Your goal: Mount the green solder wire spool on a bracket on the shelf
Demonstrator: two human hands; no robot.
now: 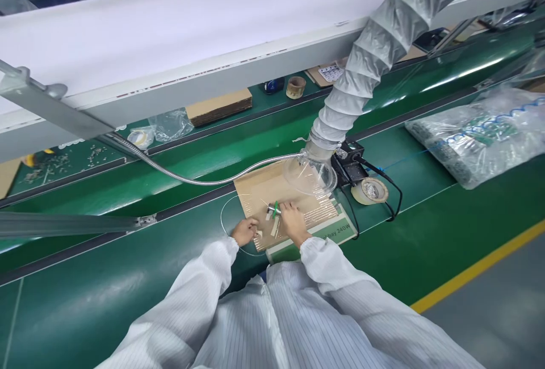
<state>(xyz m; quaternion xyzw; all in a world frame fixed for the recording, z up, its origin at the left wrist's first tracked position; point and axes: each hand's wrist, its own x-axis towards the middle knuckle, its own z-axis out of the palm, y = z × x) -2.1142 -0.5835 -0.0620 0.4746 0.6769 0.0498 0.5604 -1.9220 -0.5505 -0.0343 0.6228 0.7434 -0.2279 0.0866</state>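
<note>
My left hand (pixel 246 231) rests at the left edge of a brown cardboard sheet (pixel 258 184), fingers bent together; what they pinch, if anything, is too small to make out. Beside its fingertips lies a small pale piece (pixel 259 234). A thin white wire (pixel 222 217) loops around this hand's left side. My right hand (pixel 293 220) lies over the cardboard with curled fingers, closed at the right end of a small metal cylinder with a green band (pixel 275 210). Below the cylinder are pale strips (pixel 275 227). Many thin wires (pixel 321 210) line the sheet's right edge.
Under the cardboard is a green printed box (pixel 340 230). A clear hood (pixel 310 176) on a silver duct (pixel 361 74) hangs just beyond my hands. A black device (pixel 351 162) with cables and a tape roll (pixel 369 191) stand right. A metal hose (pixel 183 180) crosses left; bagged boards (pixel 481 130) lie far right.
</note>
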